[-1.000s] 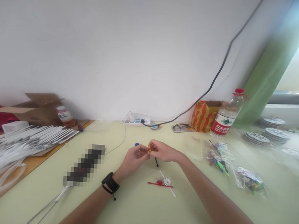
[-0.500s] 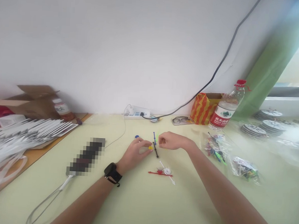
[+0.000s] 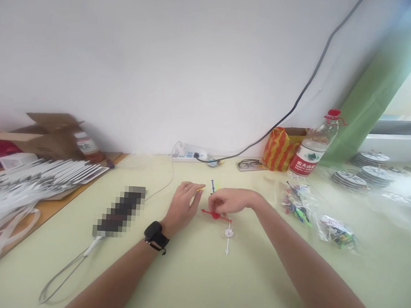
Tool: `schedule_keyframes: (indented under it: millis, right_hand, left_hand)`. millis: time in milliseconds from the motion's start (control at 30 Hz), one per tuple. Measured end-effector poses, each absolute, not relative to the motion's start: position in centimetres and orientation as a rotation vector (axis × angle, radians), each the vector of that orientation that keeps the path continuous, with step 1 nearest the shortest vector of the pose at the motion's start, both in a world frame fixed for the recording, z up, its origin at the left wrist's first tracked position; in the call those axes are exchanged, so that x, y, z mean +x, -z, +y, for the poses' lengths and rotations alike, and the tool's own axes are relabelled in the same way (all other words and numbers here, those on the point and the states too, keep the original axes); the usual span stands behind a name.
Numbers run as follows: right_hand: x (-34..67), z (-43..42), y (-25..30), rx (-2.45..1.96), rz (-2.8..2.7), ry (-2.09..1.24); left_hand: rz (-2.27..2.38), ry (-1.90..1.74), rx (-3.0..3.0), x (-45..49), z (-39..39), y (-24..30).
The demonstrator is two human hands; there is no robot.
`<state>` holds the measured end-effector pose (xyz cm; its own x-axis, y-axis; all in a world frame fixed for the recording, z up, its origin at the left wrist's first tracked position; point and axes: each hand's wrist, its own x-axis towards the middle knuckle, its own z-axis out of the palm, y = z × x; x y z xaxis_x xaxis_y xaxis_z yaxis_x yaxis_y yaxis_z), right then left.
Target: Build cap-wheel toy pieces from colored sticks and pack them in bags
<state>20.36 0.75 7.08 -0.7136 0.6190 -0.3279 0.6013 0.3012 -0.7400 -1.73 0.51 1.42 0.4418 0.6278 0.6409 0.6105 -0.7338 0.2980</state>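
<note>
My left hand (image 3: pixel 183 203), with a black watch (image 3: pixel 156 234) on its wrist, pinches a small yellow disc (image 3: pixel 200 189) between thumb and fingers. To the right, my right hand (image 3: pixel 228 202) is closed, its fingertips down on a red double-pointed arrow (image 3: pixel 216 215). A white arrow with a round centre (image 3: pixel 229 233) lies on the table just below, its upper tip close to the red arrow's right end. Behind my right hand a blue arrow (image 3: pixel 212 187) shows, and a bit of yellow-green; the hand covers the black arrow.
Bags of coloured parts (image 3: pixel 338 232) lie to the right, with stacked discs (image 3: pixel 373 176) beyond. A water bottle (image 3: pixel 308 148) and a striped bag (image 3: pixel 278 149) stand by the wall near glasses (image 3: pixel 249 164). A power strip (image 3: pixel 188 154) sits behind; white packets (image 3: pixel 57 182) lie left.
My right hand has come forward and left onto the red arrow, which has moved away from me and turned. The white arrow has swung upright. My left hand has drawn back left with the yellow disc.
</note>
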Motion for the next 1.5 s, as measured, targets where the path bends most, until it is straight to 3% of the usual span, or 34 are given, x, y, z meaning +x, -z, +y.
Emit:
schedule_keyframes:
  millis: [200,367,467,733,1167,1500]
  right_hand:
    - [21.7,2.3,-5.4,-1.047,-1.800,-1.607]
    - [20.2,2.4,-3.6,-0.925,-1.487,-1.756]
    - [19.0,2.4,-3.0,-0.878,-1.360,-1.822]
    - [18.5,2.4,-3.7,-1.085,-1.564,-1.564]
    - [19.2,2.0,-4.7,-1.090,-1.805,-1.515]
    - [20.6,3.1,-3.4,-1.470,-2.039,-0.968]
  left_hand:
    - [1.057,-1.272,2.674,-1.0,-0.8,-1.9]
    - [1.163,-1.492,2.442,-0.4,-0.8,-1.3]
    - [1.130,-1.436,2.398,-0.5,-0.3,-0.8]
    - [1.008,-1.353,2.345,-0.9,0.2,-0.5]
    - [0.984,-1.265,2.430,-1.0,-0.2,-0.8]
    - [0.906,-1.026,2.480,-1.1,0.6,-0.3]
